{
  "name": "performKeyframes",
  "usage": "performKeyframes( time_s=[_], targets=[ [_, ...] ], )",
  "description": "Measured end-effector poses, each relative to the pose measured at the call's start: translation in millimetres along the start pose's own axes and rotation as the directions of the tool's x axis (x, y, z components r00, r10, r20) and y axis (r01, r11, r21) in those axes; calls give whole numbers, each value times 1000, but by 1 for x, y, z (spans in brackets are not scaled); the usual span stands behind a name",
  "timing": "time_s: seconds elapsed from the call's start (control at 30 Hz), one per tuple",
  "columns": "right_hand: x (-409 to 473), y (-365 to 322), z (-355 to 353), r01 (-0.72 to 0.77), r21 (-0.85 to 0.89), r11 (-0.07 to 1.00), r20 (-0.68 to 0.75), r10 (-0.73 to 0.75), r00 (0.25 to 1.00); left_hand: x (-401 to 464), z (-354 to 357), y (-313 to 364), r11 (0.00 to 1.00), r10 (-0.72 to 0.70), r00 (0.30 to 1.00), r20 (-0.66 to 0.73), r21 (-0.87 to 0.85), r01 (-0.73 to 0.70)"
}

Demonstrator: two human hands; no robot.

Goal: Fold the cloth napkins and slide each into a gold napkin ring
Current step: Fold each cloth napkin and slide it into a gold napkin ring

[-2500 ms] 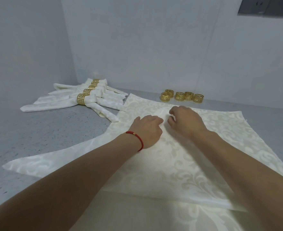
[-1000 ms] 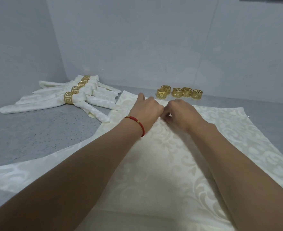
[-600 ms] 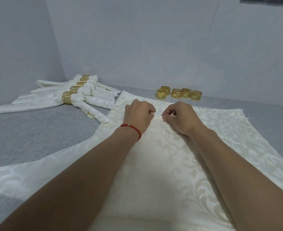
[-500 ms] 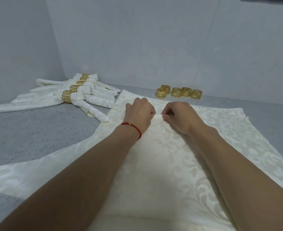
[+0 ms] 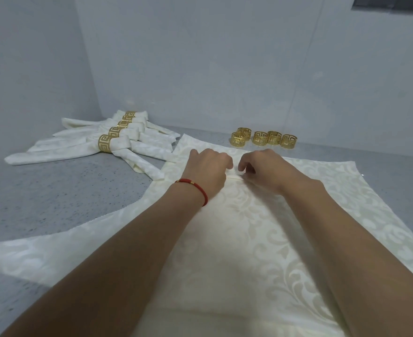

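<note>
At centre frame, slightly above the middle, the left hand [image 5: 207, 169] and the right hand [image 5: 261, 167] met knuckle to knuckle over a small raised pleat [image 5: 234, 176] in the cream damask napkin [image 5: 249, 239]. Both sets of fingers were curled down and appeared to pinch that ridge of cloth between them, though the fingertips themselves were hidden under the knuckles. A red cord bracelet [image 5: 195, 188] circled the left wrist.

The pleat looked narrow and the weave smooth, so the likeliest fault was the fold slipping out of the pinch if either hand eased before the next pleat was gathered. Uneven pulling would probably skew the crease off the napkin's centre line and leave a lopsided fan for the ring. A second cloth [image 5: 42, 251] seemed to lie beneath, reaching to the lower left of the frame, and dragging the top napkin could carry it along.

Beyond the hands, just above them, five loose gold napkin rings [image 5: 263, 138] stood in a short row near the wall. To the upper left, the finished napkins [image 5: 98, 142], each threaded through a gold ring, lay fanned in a pile, its nearest tail touching the spread napkin's edge.

All of this lay on a grey speckled countertop [image 5: 66, 190]. Plain pale walls [image 5: 200, 57] closed in the corner behind, with a dark opening [image 5: 392, 2] cut off at the upper right.
</note>
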State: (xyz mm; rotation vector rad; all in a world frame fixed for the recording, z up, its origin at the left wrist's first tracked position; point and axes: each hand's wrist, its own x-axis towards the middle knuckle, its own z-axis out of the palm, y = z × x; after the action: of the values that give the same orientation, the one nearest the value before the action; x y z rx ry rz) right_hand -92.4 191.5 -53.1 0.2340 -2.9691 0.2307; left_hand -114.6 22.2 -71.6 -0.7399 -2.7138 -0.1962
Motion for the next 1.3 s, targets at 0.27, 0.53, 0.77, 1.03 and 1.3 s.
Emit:
performKeyframes(
  time_s=[0.27,0.53,0.77,1.03,1.3],
  targets=[
    [-4,0,-4,-53,-37,998,66,55,996,0,14,-6,989,-109,992,-55,-108,103],
    [-11,-8,-1,-3,-168,986,26,7,1000,-5,2,0,987,66,995,-69,151,-55],
    [-35,-2,-2,107,-167,980,-4,-109,994,-9,-28,9,988,81,981,176,119,-103],
    [-38,11,24,-99,218,971,-198,144,970,-20,3,-14,955,-42,998,-45,-296,27],
    [-51,-1,7,69,-35,997,-166,-74,983,-28,7,-11,992,106,986,-128,83,-96]
  ],
)
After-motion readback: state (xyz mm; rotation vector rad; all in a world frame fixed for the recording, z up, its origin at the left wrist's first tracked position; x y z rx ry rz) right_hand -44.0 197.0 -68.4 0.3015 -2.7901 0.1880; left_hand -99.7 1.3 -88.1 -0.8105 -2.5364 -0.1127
